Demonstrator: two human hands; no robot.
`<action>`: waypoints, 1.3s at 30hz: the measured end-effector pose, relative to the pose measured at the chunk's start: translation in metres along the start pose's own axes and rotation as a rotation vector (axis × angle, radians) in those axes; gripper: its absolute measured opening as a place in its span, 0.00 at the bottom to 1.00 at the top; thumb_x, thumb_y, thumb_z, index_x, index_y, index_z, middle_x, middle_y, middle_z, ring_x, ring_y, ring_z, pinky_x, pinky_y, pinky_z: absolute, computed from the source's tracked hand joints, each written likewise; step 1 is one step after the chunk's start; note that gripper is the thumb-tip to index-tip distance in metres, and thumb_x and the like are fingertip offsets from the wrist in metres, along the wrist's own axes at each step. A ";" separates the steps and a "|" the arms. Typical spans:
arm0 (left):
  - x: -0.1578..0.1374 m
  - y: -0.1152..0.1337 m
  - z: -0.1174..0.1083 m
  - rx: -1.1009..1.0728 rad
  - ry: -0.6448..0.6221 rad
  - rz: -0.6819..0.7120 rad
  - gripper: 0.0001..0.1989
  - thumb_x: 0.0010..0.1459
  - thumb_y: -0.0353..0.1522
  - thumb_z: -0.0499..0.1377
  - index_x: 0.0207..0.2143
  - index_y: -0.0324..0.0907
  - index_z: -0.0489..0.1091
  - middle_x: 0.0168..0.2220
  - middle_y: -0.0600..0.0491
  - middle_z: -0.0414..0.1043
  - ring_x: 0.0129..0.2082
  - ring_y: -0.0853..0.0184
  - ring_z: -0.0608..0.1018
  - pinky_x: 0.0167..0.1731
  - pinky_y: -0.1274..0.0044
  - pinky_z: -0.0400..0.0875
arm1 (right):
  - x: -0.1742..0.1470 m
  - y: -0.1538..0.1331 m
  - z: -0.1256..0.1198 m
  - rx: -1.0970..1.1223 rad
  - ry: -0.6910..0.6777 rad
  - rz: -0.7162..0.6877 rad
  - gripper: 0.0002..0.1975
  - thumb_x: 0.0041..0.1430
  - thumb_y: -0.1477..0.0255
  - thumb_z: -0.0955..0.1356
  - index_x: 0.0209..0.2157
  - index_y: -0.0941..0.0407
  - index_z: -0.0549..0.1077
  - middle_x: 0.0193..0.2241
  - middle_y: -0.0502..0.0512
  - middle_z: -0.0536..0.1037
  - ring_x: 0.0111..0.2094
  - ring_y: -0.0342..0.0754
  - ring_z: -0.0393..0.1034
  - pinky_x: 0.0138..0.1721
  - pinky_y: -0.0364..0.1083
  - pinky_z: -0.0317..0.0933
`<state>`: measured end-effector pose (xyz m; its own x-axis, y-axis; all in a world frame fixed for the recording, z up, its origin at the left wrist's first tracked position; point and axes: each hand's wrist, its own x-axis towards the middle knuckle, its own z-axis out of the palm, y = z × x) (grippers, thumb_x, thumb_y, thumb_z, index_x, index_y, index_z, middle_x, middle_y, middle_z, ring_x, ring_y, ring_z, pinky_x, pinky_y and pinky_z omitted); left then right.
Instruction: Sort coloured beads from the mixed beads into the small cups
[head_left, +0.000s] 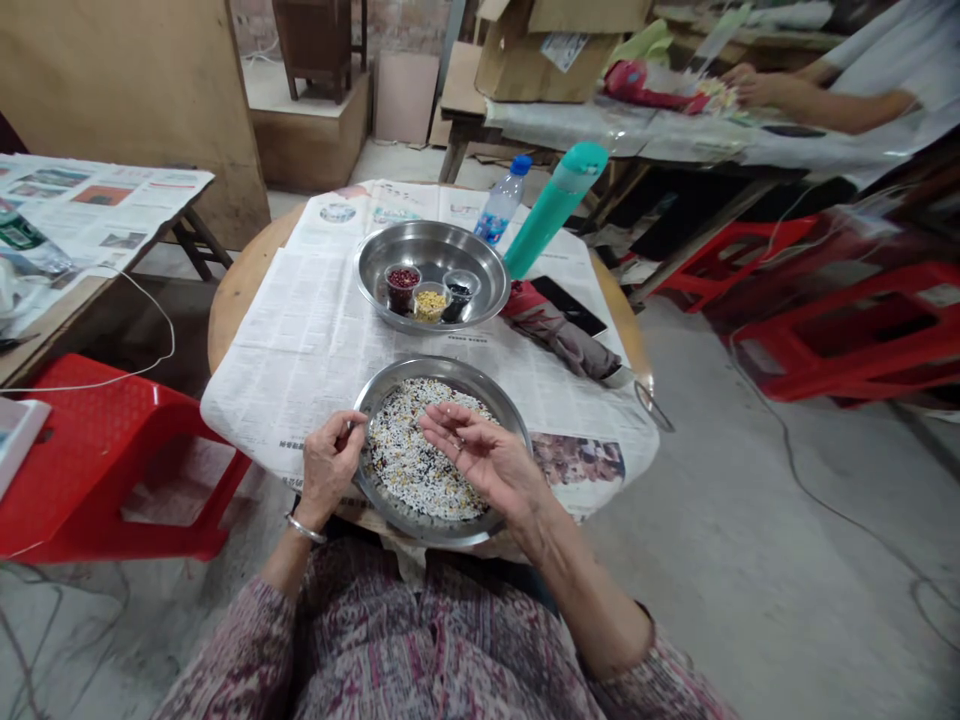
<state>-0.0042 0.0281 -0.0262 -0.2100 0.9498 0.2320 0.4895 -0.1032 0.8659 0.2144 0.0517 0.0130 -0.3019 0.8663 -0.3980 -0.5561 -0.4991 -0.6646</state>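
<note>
A metal basin point(517, 415) in front of me holds a spread of mixed white, black, yellow and dark red grains point(420, 470). At its left rim is my left hand point(331, 465), fingers curled and thumb pressed to them; whatever they may hold is hidden. Over the right half of the grains my right hand point(484, 455) is turned palm up, fingers stretched out; a few tiny specks may lie on them. Behind stands a second metal basin point(367, 290) with clear cups of red beans point(403, 280), yellow beans point(430, 305) and black beans point(457, 298).
Newspaper point(277, 330) covers the round table. A water bottle point(501, 205), a teal bottle point(551, 215), a folded umbrella point(562, 335) and a black phone point(570, 305) lie or stand beyond the basins. Red stools point(112, 440) flank the table. A co-worker's hands point(757, 88) are at the back bench.
</note>
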 end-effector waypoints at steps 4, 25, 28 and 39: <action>-0.001 -0.002 0.001 -0.004 -0.004 0.001 0.09 0.60 0.35 0.56 0.35 0.41 0.75 0.18 0.62 0.54 0.20 0.74 0.60 0.24 0.80 0.56 | 0.002 -0.003 0.001 0.013 0.005 0.005 0.16 0.45 0.84 0.67 0.37 0.57 0.80 0.43 0.57 0.84 0.49 0.52 0.78 0.65 0.56 0.61; -0.002 -0.003 0.000 -0.004 -0.009 -0.017 0.09 0.60 0.34 0.56 0.35 0.41 0.76 0.19 0.61 0.58 0.20 0.73 0.62 0.25 0.80 0.57 | 0.093 -0.060 0.029 -0.029 0.001 -0.125 0.13 0.50 0.82 0.65 0.35 0.57 0.78 0.39 0.57 0.83 0.50 0.50 0.77 0.63 0.54 0.64; -0.003 -0.003 0.001 -0.011 -0.002 -0.016 0.09 0.60 0.34 0.56 0.34 0.41 0.76 0.18 0.61 0.56 0.20 0.73 0.61 0.25 0.80 0.57 | 0.108 -0.064 0.032 -0.048 0.021 -0.121 0.09 0.54 0.76 0.66 0.34 0.57 0.78 0.38 0.59 0.83 0.51 0.51 0.76 0.62 0.55 0.65; -0.003 -0.003 0.001 -0.012 -0.017 -0.038 0.09 0.61 0.33 0.56 0.34 0.42 0.76 0.19 0.60 0.61 0.19 0.73 0.64 0.24 0.80 0.59 | 0.115 -0.056 0.033 -0.065 -0.011 -0.124 0.07 0.56 0.69 0.68 0.34 0.55 0.78 0.39 0.58 0.84 0.52 0.52 0.75 0.63 0.55 0.64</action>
<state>-0.0039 0.0261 -0.0304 -0.2135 0.9580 0.1912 0.4711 -0.0705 0.8793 0.1859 0.1799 0.0256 -0.2430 0.9212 -0.3037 -0.5384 -0.3886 -0.7477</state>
